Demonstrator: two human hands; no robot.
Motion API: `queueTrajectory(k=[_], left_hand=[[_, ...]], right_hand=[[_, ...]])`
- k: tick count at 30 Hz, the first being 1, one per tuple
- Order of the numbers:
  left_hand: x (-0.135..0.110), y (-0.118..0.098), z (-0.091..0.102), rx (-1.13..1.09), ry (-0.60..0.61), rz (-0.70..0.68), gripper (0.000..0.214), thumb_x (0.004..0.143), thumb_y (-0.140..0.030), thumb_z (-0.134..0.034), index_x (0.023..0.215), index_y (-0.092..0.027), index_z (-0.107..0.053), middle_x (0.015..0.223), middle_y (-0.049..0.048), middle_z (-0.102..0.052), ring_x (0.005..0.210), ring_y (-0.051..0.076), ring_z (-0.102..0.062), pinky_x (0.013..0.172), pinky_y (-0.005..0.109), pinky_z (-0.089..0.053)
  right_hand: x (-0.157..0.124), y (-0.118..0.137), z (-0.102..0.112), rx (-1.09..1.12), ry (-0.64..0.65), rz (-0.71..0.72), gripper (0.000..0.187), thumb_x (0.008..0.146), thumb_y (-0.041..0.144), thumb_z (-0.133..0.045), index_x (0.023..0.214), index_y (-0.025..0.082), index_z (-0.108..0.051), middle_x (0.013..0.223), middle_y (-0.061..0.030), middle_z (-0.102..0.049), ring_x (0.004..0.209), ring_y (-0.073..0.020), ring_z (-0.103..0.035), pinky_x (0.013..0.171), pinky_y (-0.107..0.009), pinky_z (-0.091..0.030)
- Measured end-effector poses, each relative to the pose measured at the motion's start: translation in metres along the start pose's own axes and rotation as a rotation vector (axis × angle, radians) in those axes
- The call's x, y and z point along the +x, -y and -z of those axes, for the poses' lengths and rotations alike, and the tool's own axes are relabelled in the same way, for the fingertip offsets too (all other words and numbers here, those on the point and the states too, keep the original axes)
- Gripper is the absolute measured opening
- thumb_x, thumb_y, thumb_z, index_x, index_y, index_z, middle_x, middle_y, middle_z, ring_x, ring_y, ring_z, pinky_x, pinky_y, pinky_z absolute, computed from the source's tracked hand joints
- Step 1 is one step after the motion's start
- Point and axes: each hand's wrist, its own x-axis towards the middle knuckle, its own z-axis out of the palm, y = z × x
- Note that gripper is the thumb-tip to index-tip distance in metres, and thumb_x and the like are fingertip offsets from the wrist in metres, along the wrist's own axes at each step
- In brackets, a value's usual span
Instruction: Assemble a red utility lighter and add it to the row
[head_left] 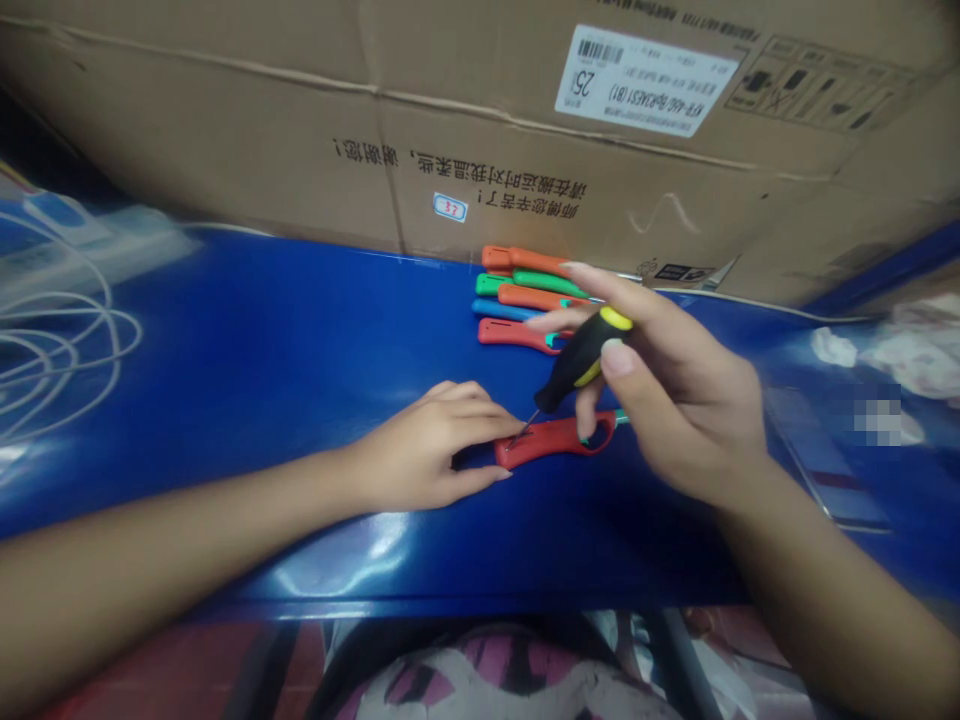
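Observation:
A red long-necked lighter [544, 445] lies flat on the blue table, its trigger loop towards the right. My left hand [442, 445] pinches the butt end of this lighter between thumb and fingers. In my right hand [675, 390] is a screwdriver [574, 360] with a black and yellow handle, held tilted by the fingertips. Its thin shaft slants down to the left, and the tip meets the red lighter near its butt end. Just behind, several more lighters in orange, green, blue and red lie stacked side by side, among them another red lighter [510, 332].
A large cardboard box [300, 130] with upside-down print walls off the back of the blue table [300, 350]. Coiled white cable [112, 330] and a blurred power strip [127, 245] lie at left. Crumpled white plastic [926, 350] and a flat clear-edged item [832, 470] are at right.

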Motion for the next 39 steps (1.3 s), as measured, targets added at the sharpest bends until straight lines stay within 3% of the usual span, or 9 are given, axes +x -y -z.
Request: queueTrajectory(k=[6, 12, 16, 18, 22, 24, 30, 35, 39], left_hand=[[-0.0004, 0.0012, -0.0009, -0.006, -0.020, -0.020, 0.037, 0.092, -0.032, -0.067, 0.127, -0.022, -0.064, 0.119, 0.0063, -0.072, 0.109, 0.022, -0.060, 0.097, 0.038, -0.041], [-0.0004, 0.0006, -0.0005, -0.005, -0.001, -0.002, 0.033, 0.092, -0.031, -0.066, 0.124, -0.022, -0.066, 0.117, 0.0063, -0.072, 0.110, 0.023, -0.060, 0.097, 0.039, -0.041], [-0.0010, 0.0015, -0.0015, -0.006, -0.014, -0.013, 0.036, 0.093, -0.032, -0.066, 0.127, -0.022, -0.064, 0.120, 0.0049, -0.071, 0.110, 0.022, -0.059, 0.097, 0.038, -0.041], [-0.0007, 0.0015, -0.0016, -0.008, -0.019, -0.017, 0.037, 0.093, -0.033, -0.066, 0.128, -0.022, -0.063, 0.120, 0.0049, -0.071, 0.109, 0.021, -0.059, 0.097, 0.037, -0.041], [-0.0002, 0.0010, -0.0008, -0.005, -0.004, -0.001, 0.035, 0.092, -0.032, -0.067, 0.126, -0.022, -0.065, 0.118, 0.0057, -0.072, 0.110, 0.022, -0.060, 0.097, 0.038, -0.042], [-0.0007, 0.0011, -0.0008, -0.008, 0.002, 0.004, 0.034, 0.092, -0.031, -0.066, 0.125, -0.022, -0.065, 0.118, 0.0064, -0.072, 0.111, 0.023, -0.060, 0.097, 0.039, -0.042], [-0.0014, 0.0011, -0.0012, -0.021, -0.018, -0.018, 0.037, 0.094, -0.034, -0.064, 0.130, -0.023, -0.063, 0.119, 0.0071, -0.072, 0.110, 0.023, -0.060, 0.097, 0.039, -0.041], [-0.0009, 0.0010, -0.0007, -0.010, -0.001, -0.001, 0.034, 0.093, -0.031, -0.066, 0.125, -0.020, -0.065, 0.118, 0.0078, -0.072, 0.110, 0.023, -0.060, 0.097, 0.039, -0.041], [-0.0012, 0.0014, -0.0010, -0.013, -0.001, 0.000, 0.035, 0.093, -0.032, -0.066, 0.126, -0.022, -0.064, 0.120, 0.0064, -0.071, 0.110, 0.023, -0.059, 0.097, 0.039, -0.041]], right_hand=[[-0.0018, 0.0034, -0.0037, -0.063, -0.154, 0.171, 0.034, 0.085, 0.023, -0.075, 0.118, 0.030, -0.069, 0.105, -0.0003, -0.077, 0.081, -0.0182, -0.072, 0.069, -0.031, -0.062], [-0.0032, 0.0050, -0.0048, 0.111, 0.045, -0.002, 0.041, 0.102, 0.024, -0.044, 0.142, 0.030, -0.050, 0.117, -0.0029, -0.072, 0.080, -0.0163, -0.072, 0.063, -0.031, -0.062], [-0.0017, 0.0020, -0.0048, -0.062, -0.137, 0.178, 0.031, 0.085, 0.026, -0.075, 0.115, 0.027, -0.066, 0.103, -0.0007, -0.076, 0.074, -0.0153, -0.070, 0.063, -0.028, -0.060], [-0.0018, 0.0026, -0.0044, -0.167, -0.203, 0.246, 0.024, 0.084, 0.023, -0.075, 0.107, 0.025, -0.068, 0.094, -0.0003, -0.077, 0.073, -0.0146, -0.070, 0.067, -0.026, -0.060], [-0.0026, 0.0075, -0.0042, -0.007, -0.084, 0.080, 0.028, 0.100, 0.019, -0.047, 0.122, 0.025, -0.064, 0.104, -0.0019, -0.075, 0.086, -0.0163, -0.072, 0.077, -0.032, -0.061], [-0.0020, 0.0083, -0.0049, 0.130, -0.022, 0.010, 0.030, 0.100, 0.020, -0.049, 0.125, 0.027, -0.063, 0.106, -0.0017, -0.075, 0.085, -0.0171, -0.072, 0.071, -0.033, -0.062], [-0.0012, 0.0017, -0.0044, -0.150, -0.198, 0.213, 0.019, 0.089, 0.026, -0.070, 0.108, 0.028, -0.070, 0.088, 0.0000, -0.076, 0.067, -0.0172, -0.068, 0.059, -0.031, -0.056], [-0.0031, 0.0015, -0.0024, 0.075, 0.018, 0.001, 0.036, 0.103, 0.028, -0.043, 0.137, 0.029, -0.056, 0.114, -0.0042, -0.074, 0.079, -0.0181, -0.072, 0.064, -0.034, -0.060], [0.0001, 0.0025, -0.0058, 0.006, -0.113, 0.154, 0.031, 0.088, 0.028, -0.071, 0.119, 0.030, -0.068, 0.105, -0.0015, -0.077, 0.074, -0.0188, -0.070, 0.061, -0.033, -0.059]])
